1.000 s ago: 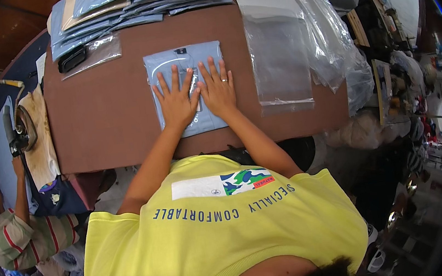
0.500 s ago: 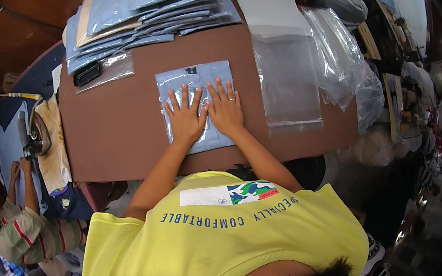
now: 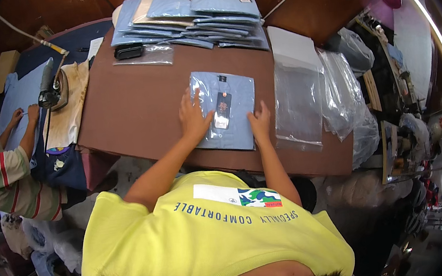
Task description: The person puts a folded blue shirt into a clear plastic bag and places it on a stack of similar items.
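A folded light blue shirt (image 3: 239, 108) in a clear plastic bag lies flat on the brown-covered table (image 3: 134, 104), with a dark tag on its front. Along its left edge rests my left hand (image 3: 194, 118), fingers stretched out and the thumb on the bag. My right hand (image 3: 260, 122) is at the right edge, its thumb touching the border and its fingers apart from it. Neither hand appears to grip the bag.
Several bagged shirts (image 3: 178, 11) are stacked at the back, behind a small black object (image 3: 128, 51). Clear plastic bags (image 3: 296, 101) lie to the right. At the left, another person's hands (image 3: 25, 113) work near an iron (image 3: 61, 91).
My hands have slid apart from the middle of the bagged shirt to its two side edges, uncovering the tag. The view has turned, shifting the table and stack rightward.
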{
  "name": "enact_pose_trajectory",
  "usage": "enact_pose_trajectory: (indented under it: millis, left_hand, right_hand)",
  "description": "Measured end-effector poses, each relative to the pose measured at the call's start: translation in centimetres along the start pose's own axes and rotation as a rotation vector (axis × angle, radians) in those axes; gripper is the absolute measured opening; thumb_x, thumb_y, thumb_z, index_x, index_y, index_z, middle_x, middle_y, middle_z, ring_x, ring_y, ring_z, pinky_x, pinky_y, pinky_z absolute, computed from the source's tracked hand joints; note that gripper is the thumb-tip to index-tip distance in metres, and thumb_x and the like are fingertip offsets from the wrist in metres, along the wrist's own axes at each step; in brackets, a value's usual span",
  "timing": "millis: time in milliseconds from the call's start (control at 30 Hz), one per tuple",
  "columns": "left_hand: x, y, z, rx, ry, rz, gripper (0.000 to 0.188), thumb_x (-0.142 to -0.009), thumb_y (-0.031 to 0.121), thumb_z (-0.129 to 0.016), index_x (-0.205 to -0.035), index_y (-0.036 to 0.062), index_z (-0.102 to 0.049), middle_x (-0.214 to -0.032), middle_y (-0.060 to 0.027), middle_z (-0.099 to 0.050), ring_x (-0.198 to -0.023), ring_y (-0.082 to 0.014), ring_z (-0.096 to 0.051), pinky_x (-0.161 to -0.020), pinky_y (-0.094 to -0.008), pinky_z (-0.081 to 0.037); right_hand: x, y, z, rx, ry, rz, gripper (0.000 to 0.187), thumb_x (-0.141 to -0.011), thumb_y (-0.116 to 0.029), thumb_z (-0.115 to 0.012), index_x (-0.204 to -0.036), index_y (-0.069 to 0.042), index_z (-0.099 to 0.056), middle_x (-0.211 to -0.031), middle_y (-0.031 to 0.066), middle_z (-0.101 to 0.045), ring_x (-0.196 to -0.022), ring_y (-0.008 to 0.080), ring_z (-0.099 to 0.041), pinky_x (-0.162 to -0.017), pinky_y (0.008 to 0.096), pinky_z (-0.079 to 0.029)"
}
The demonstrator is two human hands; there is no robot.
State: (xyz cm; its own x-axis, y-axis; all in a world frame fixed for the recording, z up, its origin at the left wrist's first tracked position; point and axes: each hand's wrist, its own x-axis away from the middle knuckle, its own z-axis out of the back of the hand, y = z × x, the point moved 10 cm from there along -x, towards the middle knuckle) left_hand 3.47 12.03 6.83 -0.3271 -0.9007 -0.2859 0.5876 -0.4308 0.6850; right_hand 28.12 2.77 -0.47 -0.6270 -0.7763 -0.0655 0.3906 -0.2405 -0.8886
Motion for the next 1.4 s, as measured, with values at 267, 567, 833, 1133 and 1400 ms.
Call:
enact_pose_trajectory:
  millis: [267, 567, 833, 1133, 1400]
  left_hand:
    - [6.9, -10.6, 2.8, 0.484, -0.135, 0.497, 0.071, -0.072, -0.001, -0.065, -0.135, -0.0007, -0.033, -0.125, -0.0166, -0.047, -0.118, -0.0261, -0.044, -0.099, -0.0362, -0.036]
    - [-14.2, -3.9, 18.1, 0.682, 0.163, -0.178, 0.066, -0.073, 0.011, -0.073, -0.132, 0.0037, -0.043, -0.110, -0.0121, -0.052, -0.101, -0.0195, -0.052, -0.086, -0.0313, -0.044]
    - [-31.7, -1.3, 12.6, 0.061, 0.150, -0.322, 0.058, -0.078, 0.043, -0.066, -0.128, 0.0188, -0.051, -0.136, -0.0228, -0.036, -0.123, -0.0398, -0.036, -0.101, -0.0501, -0.031]
    - [-27.6, 3.7, 4.9, -0.368, 0.182, -0.613, 0.077, -0.076, 0.045, -0.066, -0.141, 0.0337, -0.027, -0.148, -0.0035, -0.023, -0.135, -0.0362, -0.021, -0.098, -0.0697, -0.020]
    - [-27.5, 5.4, 0.7, -0.485, 0.145, -0.670, 0.073, -0.079, 0.036, -0.065, -0.141, 0.0337, -0.027, -0.150, -0.0003, -0.021, -0.137, -0.0312, -0.018, -0.098, -0.0713, -0.017]
  right_hand:
    - [7.4, -7.0, -4.2, -0.316, -0.382, -0.084, 0.055, -0.085, -0.008, -0.061, -0.133, 0.001, -0.035, -0.128, 0.0148, -0.047, -0.118, 0.0218, -0.044, -0.099, 0.0324, -0.034]
    - [-5.1, -27.3, -4.6, -0.666, -0.211, 0.224, 0.051, -0.085, -0.005, -0.060, -0.131, 0.001, -0.038, -0.115, 0.0137, -0.057, -0.103, 0.0177, -0.056, -0.089, 0.0303, -0.045]
    - [-21.4, -29.6, -3.0, -0.367, 0.086, 0.086, 0.071, -0.087, -0.033, -0.058, -0.140, -0.001, -0.022, -0.140, 0.0224, -0.034, -0.126, 0.0339, -0.038, -0.101, 0.0383, -0.033]
    - [-12.6, -15.2, -4.3, 0.314, 0.168, 0.525, 0.034, -0.084, -0.017, -0.058, -0.117, -0.008, -0.056, -0.125, 0.0153, -0.048, -0.118, 0.0333, -0.043, -0.100, 0.0420, -0.033]
    - [-7.5, -6.1, -6.3, 0.899, 0.066, 0.262, 0.044, -0.093, -0.035, -0.041, -0.135, -0.020, -0.042, -0.143, 0.0043, -0.035, -0.134, 0.0251, -0.028, -0.109, 0.0464, -0.021]
